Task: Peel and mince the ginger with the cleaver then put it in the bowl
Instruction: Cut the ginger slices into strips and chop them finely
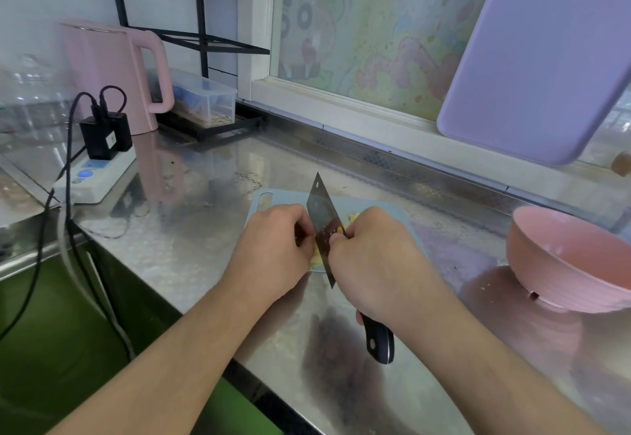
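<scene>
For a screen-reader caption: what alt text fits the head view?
Two hands cut ginger on a blue cutting board: right hand grips the cleaver, left hand steadies the ginger. A pink bowl sits right.

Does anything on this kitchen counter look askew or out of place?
Yes: the small pale blue cutting board lies at a slant to the steel counter's front edge, and a few tiny pale bits lie scattered on the counter beside the pink ribbed bowl. What the bits are is not clear.
</scene>
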A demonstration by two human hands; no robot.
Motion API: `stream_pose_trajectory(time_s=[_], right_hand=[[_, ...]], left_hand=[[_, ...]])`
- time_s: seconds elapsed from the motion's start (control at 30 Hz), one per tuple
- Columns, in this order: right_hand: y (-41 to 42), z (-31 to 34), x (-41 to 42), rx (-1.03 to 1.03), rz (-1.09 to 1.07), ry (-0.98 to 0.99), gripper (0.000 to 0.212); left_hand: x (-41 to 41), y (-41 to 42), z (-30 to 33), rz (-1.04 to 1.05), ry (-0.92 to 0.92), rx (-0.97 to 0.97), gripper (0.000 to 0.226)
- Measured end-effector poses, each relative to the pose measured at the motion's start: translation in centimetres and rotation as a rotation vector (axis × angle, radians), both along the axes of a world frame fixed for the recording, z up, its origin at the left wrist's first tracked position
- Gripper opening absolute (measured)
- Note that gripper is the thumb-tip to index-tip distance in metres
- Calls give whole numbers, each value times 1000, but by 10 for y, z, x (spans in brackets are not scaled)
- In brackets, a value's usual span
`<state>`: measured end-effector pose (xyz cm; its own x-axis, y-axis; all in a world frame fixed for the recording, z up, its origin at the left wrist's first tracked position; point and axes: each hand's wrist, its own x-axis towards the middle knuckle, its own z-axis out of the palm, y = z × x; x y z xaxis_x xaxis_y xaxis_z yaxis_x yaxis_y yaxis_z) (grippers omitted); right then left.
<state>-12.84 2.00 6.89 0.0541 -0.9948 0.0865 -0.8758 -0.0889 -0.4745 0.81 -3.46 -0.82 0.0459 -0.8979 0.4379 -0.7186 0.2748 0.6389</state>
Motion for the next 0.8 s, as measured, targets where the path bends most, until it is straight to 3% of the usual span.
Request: stream_pose_trajectory(time_s=[0.13,0.3,0.57,0.8], right_hand=[[-6,-6,0,73,-86,-134,19],[-6,-5,0,27,0,-39,18],[-5,-14,-11,67,-95,-257,31],[0,-6,-13,36,-98,-276,36]], left_hand=[[0,1,1,4,6,10,18],[0,2,1,-9,4,10,19],[3,1,0,-7,146,50,25],[4,3,3,1,193,68,21]])
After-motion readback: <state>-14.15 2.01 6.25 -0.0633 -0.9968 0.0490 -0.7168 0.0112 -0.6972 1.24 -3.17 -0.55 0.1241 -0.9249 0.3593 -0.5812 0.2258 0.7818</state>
